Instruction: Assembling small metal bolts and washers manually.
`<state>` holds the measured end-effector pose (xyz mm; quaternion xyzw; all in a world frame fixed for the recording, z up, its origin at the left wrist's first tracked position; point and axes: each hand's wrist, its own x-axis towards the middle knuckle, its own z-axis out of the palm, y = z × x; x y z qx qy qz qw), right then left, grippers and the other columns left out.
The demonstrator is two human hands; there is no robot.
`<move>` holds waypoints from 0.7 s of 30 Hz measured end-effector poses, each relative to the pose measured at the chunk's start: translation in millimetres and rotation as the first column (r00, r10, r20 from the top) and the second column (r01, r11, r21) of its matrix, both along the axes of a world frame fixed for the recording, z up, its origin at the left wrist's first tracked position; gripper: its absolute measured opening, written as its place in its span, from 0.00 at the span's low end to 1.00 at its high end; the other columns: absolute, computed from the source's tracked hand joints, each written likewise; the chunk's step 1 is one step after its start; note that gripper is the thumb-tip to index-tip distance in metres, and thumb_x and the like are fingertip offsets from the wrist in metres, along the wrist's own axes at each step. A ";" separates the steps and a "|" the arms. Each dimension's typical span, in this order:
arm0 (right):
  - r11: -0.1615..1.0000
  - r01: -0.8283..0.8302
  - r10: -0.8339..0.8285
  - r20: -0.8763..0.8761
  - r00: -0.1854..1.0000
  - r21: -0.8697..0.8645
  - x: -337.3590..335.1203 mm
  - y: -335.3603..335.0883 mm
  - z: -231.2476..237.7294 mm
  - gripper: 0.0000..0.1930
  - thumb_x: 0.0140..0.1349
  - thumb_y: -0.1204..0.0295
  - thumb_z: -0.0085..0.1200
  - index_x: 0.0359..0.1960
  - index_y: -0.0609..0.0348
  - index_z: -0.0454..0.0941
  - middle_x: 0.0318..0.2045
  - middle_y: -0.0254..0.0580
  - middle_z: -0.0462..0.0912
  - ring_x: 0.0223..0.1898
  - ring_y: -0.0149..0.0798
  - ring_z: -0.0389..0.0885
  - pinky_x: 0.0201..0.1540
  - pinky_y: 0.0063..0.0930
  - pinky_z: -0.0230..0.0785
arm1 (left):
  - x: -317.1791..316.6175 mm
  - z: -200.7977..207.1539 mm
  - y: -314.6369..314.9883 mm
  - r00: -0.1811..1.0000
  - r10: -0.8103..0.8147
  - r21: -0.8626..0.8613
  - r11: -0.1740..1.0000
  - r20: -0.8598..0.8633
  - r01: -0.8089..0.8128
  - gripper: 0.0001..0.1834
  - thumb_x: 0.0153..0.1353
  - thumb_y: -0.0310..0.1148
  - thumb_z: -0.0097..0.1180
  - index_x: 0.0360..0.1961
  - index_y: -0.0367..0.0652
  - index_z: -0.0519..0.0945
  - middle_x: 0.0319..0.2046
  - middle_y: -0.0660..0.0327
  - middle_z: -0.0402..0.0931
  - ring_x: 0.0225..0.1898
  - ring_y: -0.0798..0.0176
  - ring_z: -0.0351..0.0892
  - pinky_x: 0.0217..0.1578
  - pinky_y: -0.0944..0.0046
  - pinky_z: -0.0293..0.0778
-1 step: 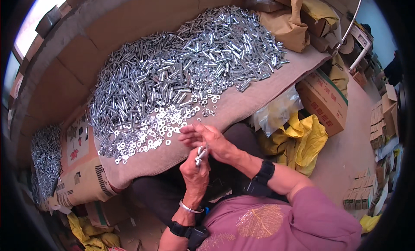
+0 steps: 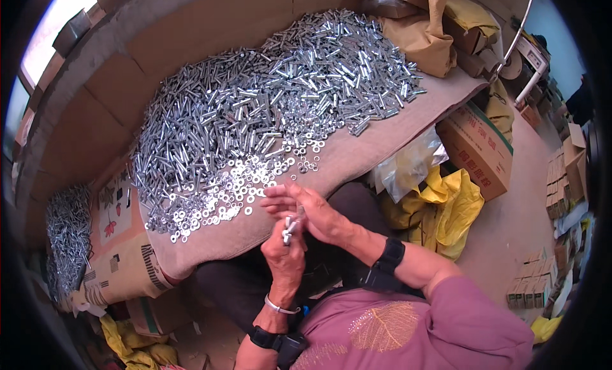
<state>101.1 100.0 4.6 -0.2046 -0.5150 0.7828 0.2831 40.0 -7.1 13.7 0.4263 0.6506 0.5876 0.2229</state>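
Note:
My left hand (image 2: 284,255) is closed around a few small silver bolts (image 2: 288,230), whose ends stick out above the fist. Right beside it, my right hand (image 2: 315,212) has its fingers stretched toward the left, its palm close to the bolts; whether it touches them cannot be made out. Just beyond the hands, flat round washers (image 2: 239,188) lie scattered along the front of a padded tan surface (image 2: 210,246). Behind them rises a big heap of silver metal sleeves and bolts (image 2: 255,93), with small nuts or rings (image 2: 306,121) at its near right side.
A second pile of thin metal parts (image 2: 67,236) lies at the far left. On the right stand a cardboard carton (image 2: 475,150), a clear plastic bag (image 2: 408,169) and a yellow sack (image 2: 449,207). Stacked small boxes (image 2: 532,281) sit on the floor farther right. Cardboard (image 2: 185,26) walls the back.
Both hands have shifted very slightly; the bolts in my left hand sit a little farther left and tilt differently. The heap and washers look the same.

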 end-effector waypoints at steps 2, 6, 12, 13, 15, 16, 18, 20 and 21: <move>0.973 -0.152 0.149 -0.031 0.988 -0.174 7.1 -12.4 -1.1 0.29 0.68 0.51 0.38 0.57 0.67 0.63 0.49 0.46 0.73 0.48 0.34 0.74 0.51 0.29 0.67 | -12.0 -3.7 -2.2 0.990 0.078 0.000 0.997 0.118 -0.078 0.10 0.64 0.33 0.52 0.37 0.35 0.78 0.21 0.66 0.74 0.16 0.76 0.67 0.16 0.75 0.60; 0.838 -0.108 0.000 0.198 0.980 0.535 31.3 -28.4 11.7 0.18 0.66 0.58 0.45 0.37 0.63 0.75 0.33 0.41 0.78 0.31 0.36 0.76 0.38 0.27 0.70 | -32.5 1.3 -10.1 0.972 0.128 -0.062 0.991 0.199 -0.117 0.11 0.64 0.33 0.52 0.38 0.35 0.79 0.19 0.66 0.74 0.18 0.77 0.67 0.18 0.75 0.61; 0.850 -0.021 -0.106 0.210 0.972 0.526 26.5 -12.2 31.7 0.12 0.64 0.67 0.51 0.41 0.65 0.76 0.33 0.41 0.79 0.35 0.33 0.79 0.37 0.24 0.71 | -20.2 13.4 -11.0 0.884 -0.068 -0.142 0.979 0.462 0.149 0.11 0.64 0.34 0.53 0.34 0.34 0.78 0.19 0.63 0.76 0.19 0.75 0.70 0.20 0.76 0.63; 0.915 -0.122 0.022 0.255 0.967 0.385 24.2 -9.6 33.8 0.12 0.65 0.67 0.50 0.42 0.65 0.76 0.34 0.38 0.80 0.37 0.30 0.79 0.37 0.22 0.71 | -17.4 14.4 -9.4 0.821 -0.144 -0.092 0.968 0.552 0.231 0.11 0.64 0.34 0.53 0.33 0.34 0.78 0.20 0.63 0.76 0.20 0.73 0.72 0.21 0.76 0.64; 0.937 -0.093 0.014 0.229 0.973 0.336 19.7 -3.5 31.0 0.11 0.65 0.68 0.50 0.39 0.65 0.76 0.30 0.37 0.79 0.33 0.27 0.78 0.34 0.21 0.71 | -12.2 24.7 -4.2 0.738 -0.104 -0.061 0.979 0.667 0.193 0.11 0.64 0.33 0.52 0.35 0.34 0.77 0.24 0.60 0.77 0.22 0.72 0.74 0.22 0.76 0.66; 0.957 -0.062 0.003 0.203 0.979 0.285 17.1 0.1 28.3 0.10 0.64 0.68 0.51 0.35 0.65 0.76 0.27 0.35 0.79 0.30 0.25 0.77 0.32 0.20 0.70 | -10.6 31.4 -1.4 0.637 -0.070 -0.036 0.988 0.768 0.151 0.11 0.65 0.33 0.50 0.38 0.33 0.76 0.28 0.58 0.78 0.23 0.70 0.76 0.24 0.76 0.68; 0.972 -0.005 -0.027 0.131 0.991 0.235 12.7 7.0 25.1 0.11 0.63 0.68 0.52 0.32 0.66 0.76 0.23 0.34 0.79 0.25 0.22 0.76 0.28 0.19 0.70 | -16.7 33.3 0.7 0.473 -0.036 -0.016 0.994 0.881 0.107 0.12 0.66 0.31 0.48 0.44 0.33 0.73 0.37 0.51 0.78 0.28 0.66 0.80 0.26 0.75 0.72; 0.962 -0.044 -0.008 0.186 0.982 0.269 8.9 13.1 30.7 0.11 0.63 0.68 0.52 0.31 0.65 0.76 0.23 0.35 0.79 0.25 0.22 0.75 0.28 0.19 0.70 | -29.3 15.2 -1.8 0.426 -0.119 0.069 0.989 0.897 0.133 0.12 0.66 0.31 0.49 0.44 0.33 0.73 0.37 0.50 0.78 0.29 0.66 0.80 0.25 0.76 0.71; 0.950 -0.084 0.010 0.239 0.971 0.300 6.2 16.6 32.8 0.11 0.63 0.67 0.52 0.31 0.65 0.77 0.23 0.35 0.79 0.25 0.21 0.75 0.27 0.20 0.70 | -33.4 7.5 -2.1 0.379 -0.202 0.154 0.976 0.903 0.153 0.12 0.65 0.31 0.49 0.44 0.33 0.73 0.37 0.49 0.78 0.30 0.66 0.80 0.25 0.76 0.71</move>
